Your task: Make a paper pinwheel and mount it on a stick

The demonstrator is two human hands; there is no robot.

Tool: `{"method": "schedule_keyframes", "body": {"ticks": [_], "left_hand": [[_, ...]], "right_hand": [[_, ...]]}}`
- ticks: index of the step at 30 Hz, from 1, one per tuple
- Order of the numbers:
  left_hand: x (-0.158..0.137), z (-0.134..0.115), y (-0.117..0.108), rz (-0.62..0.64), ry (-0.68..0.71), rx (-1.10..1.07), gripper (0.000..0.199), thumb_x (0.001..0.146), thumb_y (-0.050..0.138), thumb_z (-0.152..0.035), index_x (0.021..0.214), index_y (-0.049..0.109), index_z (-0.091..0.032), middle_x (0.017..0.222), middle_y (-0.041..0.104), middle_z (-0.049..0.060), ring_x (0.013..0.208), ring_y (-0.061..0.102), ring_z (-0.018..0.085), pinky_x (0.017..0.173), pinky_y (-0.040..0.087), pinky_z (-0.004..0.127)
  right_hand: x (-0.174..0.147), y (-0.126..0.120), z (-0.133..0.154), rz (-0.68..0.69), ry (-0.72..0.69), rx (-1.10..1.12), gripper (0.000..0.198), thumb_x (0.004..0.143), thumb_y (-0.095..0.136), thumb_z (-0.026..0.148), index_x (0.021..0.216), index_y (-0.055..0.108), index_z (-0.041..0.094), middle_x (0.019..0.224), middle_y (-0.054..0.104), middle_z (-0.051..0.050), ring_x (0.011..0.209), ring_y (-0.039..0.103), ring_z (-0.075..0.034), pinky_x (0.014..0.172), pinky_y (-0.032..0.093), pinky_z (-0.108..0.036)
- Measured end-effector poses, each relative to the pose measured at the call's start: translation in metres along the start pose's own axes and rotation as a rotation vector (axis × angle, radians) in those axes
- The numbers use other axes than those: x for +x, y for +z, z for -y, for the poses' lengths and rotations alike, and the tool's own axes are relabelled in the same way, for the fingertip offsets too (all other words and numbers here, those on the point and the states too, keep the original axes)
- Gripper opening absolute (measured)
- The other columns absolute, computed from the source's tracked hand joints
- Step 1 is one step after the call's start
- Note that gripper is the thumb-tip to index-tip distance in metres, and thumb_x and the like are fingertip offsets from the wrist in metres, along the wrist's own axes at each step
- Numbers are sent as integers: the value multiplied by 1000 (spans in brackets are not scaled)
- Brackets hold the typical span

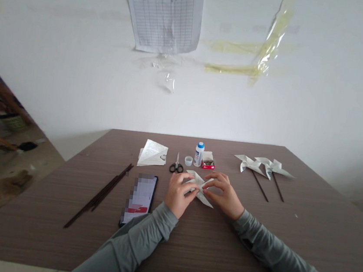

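The left grip (179,194) and right grip (224,195) are almost closed, pinching the white folded paper pinwheel (199,179) near its middle. It looks light, bendy and easy to tear; best held softly there. Under it is the brown wood-look counter (213,257).

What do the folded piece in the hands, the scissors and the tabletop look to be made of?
Folded piece: apparently thin matte paper, given its creased, pointed flaps. Scissors: greyish blades, likely metal; smooth dark handles, probably plastic. Tabletop: low-sheen brown with fine streaks, perhaps wood-look laminate, though real wood is possible.
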State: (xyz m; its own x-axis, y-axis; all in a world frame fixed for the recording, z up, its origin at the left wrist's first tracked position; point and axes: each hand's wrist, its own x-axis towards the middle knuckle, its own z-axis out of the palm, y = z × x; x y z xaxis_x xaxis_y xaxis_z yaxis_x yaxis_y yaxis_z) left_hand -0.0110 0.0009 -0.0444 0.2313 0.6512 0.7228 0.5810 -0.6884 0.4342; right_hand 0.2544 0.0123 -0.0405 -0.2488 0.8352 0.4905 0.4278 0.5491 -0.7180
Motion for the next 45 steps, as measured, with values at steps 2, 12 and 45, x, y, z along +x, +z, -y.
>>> {"method": "schedule_keyframes", "body": {"ticks": [2,12,45], "left_hand": [[0,0,0,2,0,0,19,103,102,-13,106,102,-32,132,95,12,125,92,40,123,74,69],[0,-7,1,38,-86,38,19,103,101,-14,105,103,-33,135,96,12,131,91,39,128,71,73],[1,0,8,-6,-140,110,18,102,103,-14,102,103,-32,135,95,13,131,89,42,120,74,72]], "right_hand": [[0,2,0,-1,-4,7,8,104,101,44,101,102,37,137,94,-12,152,74,-46,137,60,-73],[0,6,1,-12,-14,2,15,105,102,49,98,101,35,135,93,-15,149,76,-47,134,63,-73],[-2,12,1,-68,6,12,24,110,94,56,99,97,35,127,93,-14,140,78,-44,130,64,-70]]}}
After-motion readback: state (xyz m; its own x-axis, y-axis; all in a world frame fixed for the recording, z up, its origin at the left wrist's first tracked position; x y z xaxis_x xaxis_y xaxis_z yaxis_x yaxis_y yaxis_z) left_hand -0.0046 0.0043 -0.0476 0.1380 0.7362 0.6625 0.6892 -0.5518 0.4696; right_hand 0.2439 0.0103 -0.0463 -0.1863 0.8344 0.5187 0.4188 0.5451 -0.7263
